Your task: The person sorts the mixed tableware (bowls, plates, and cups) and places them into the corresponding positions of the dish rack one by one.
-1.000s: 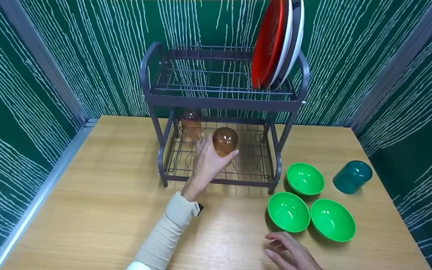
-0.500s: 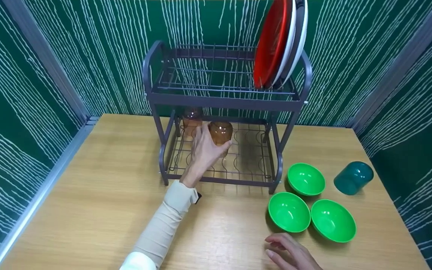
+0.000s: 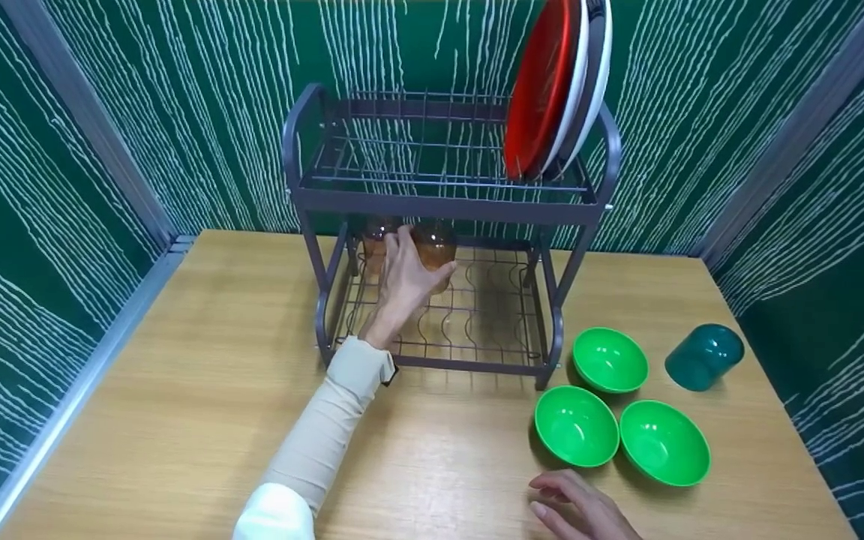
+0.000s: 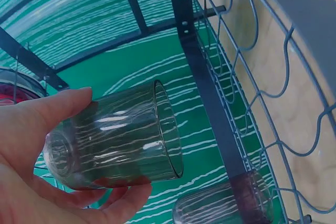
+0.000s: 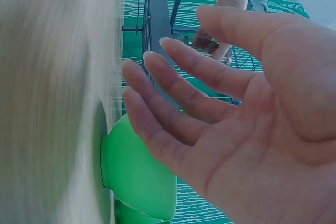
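My left hand point(image 3: 408, 279) grips an amber see-through drinking glass point(image 3: 436, 246) inside the lower tier of the dark dish rack point(image 3: 447, 203). Thumb and fingers lie on opposite sides of it. The left wrist view shows this glass point(image 4: 115, 140) upside down, its rim facing the wire shelf point(image 4: 257, 95) with a gap between. Beside it, a second amber glass point(image 3: 373, 244) stands at the back left of that tier, partly covered by my hand. My right hand point(image 3: 586, 504) holds nothing; its fingers are loosely bent near three green bowls point(image 3: 577, 427).
An overturned teal glass point(image 3: 704, 357) stands right of the bowls on the wooden table point(image 3: 177, 390). Several plates, with a red plate point(image 3: 544, 90) foremost, stand on edge at the right of the upper tier. The upper tier's front bar hangs over the lower shelf.
My left hand has carried the amber glass farther back and slightly left, down toward the lower shelf, close to the second glass. The right hand has stayed almost still.
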Action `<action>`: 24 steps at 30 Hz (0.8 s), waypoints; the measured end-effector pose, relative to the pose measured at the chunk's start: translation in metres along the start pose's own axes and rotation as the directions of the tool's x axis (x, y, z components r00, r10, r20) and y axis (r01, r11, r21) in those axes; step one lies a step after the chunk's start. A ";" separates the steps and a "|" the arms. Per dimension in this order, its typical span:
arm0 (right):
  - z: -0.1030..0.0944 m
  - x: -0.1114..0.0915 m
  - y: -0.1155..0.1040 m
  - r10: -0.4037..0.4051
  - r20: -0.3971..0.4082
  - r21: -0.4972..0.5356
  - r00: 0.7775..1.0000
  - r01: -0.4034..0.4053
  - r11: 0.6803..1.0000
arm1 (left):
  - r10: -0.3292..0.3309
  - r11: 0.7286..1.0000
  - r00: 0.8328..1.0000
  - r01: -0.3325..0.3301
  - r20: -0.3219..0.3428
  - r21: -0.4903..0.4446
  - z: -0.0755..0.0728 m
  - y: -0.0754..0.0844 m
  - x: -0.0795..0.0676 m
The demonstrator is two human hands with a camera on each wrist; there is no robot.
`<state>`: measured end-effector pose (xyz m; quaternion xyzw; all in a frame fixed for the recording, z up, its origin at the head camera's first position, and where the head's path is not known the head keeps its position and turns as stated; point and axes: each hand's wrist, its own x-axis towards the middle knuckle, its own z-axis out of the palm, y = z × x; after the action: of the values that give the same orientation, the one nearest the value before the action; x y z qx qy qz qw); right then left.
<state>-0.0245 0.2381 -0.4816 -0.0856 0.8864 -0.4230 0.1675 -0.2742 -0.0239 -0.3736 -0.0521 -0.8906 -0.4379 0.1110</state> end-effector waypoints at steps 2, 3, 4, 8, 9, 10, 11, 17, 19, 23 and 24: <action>-0.001 0.000 0.001 -0.002 0.011 -0.003 1.000 0.002 1.000 | 0.007 1.000 1.000 -0.007 -0.006 0.014 0.001 -0.001 0.005; -0.001 0.000 0.001 -0.003 0.017 -0.004 1.000 0.003 1.000 | 0.012 1.000 1.000 -0.012 -0.010 0.027 0.001 -0.001 0.008; -0.001 -0.001 0.001 -0.001 0.022 -0.004 1.000 0.002 1.000 | 0.016 0.999 1.000 -0.015 -0.012 0.043 0.002 -0.002 0.010; -0.001 -0.001 0.002 0.002 0.023 -0.006 1.000 -0.002 1.000 | 0.018 0.996 1.000 -0.016 -0.022 0.090 0.003 -0.002 0.019; -0.001 -0.001 0.002 0.004 0.020 -0.007 1.000 -0.004 1.000 | 0.012 0.995 1.000 -0.009 -0.025 0.104 0.003 -0.002 0.021; -0.001 -0.002 0.001 0.005 0.016 -0.010 1.000 -0.005 1.000 | 0.006 0.993 1.000 -0.003 -0.026 0.114 0.003 -0.001 0.023; 0.000 -0.002 0.001 0.000 0.010 -0.014 1.000 0.000 1.000 | 0.001 0.993 1.000 0.002 -0.027 0.118 0.003 -0.001 0.025; 0.002 -0.003 0.000 0.010 0.018 -0.004 1.000 -0.010 1.000 | -0.044 0.993 0.999 0.044 -0.002 0.106 0.004 -0.001 0.036; 0.002 -0.002 0.000 0.022 0.026 0.004 0.999 -0.022 1.000 | -0.058 0.994 0.998 0.057 0.009 0.094 0.005 -0.002 0.038; 0.002 -0.002 0.001 0.031 0.038 0.017 0.999 -0.032 0.999 | -0.056 0.996 0.998 0.054 0.028 0.077 0.007 -0.005 0.041; 0.002 -0.003 0.001 0.028 0.041 0.018 0.999 -0.029 0.999 | -0.053 0.996 0.998 0.051 0.032 0.068 0.008 -0.006 0.042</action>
<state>-0.0214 0.2380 -0.4835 -0.0800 0.8800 -0.4269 0.1923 -0.3168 -0.0215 -0.3725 -0.0327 -0.9076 -0.4097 0.0863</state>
